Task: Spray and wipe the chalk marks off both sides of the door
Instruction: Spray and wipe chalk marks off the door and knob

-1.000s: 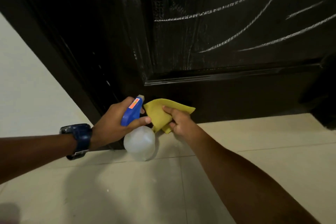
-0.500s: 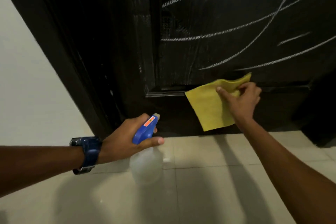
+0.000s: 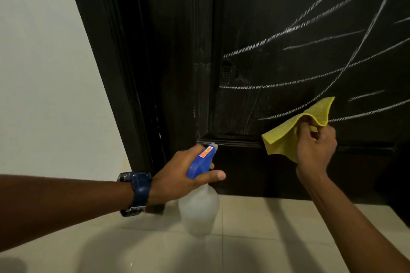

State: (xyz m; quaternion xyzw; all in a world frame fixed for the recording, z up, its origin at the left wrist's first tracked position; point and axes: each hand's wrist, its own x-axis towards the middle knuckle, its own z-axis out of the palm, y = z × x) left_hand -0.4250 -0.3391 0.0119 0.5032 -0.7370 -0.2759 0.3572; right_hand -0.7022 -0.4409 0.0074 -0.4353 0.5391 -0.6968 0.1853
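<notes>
Head cam: cloth [image 3: 286,137] in R hand [image 3: 315,146], on door [image 3: 277,17].

**Both arms reaching forward, both hands gripping**

Your left arm is reaching in from the left edge, forearm nearly level. Your left hand [image 3: 177,175] is curling around what it is holding, thumb lying straight along the near side and pointing right, fingers wrapping over the top. Your right arm is rising from the lower right corner, wrist bending upward. Your right hand [image 3: 316,146] is sitting higher than the left, fingers bunching and pinching at the top.
</notes>
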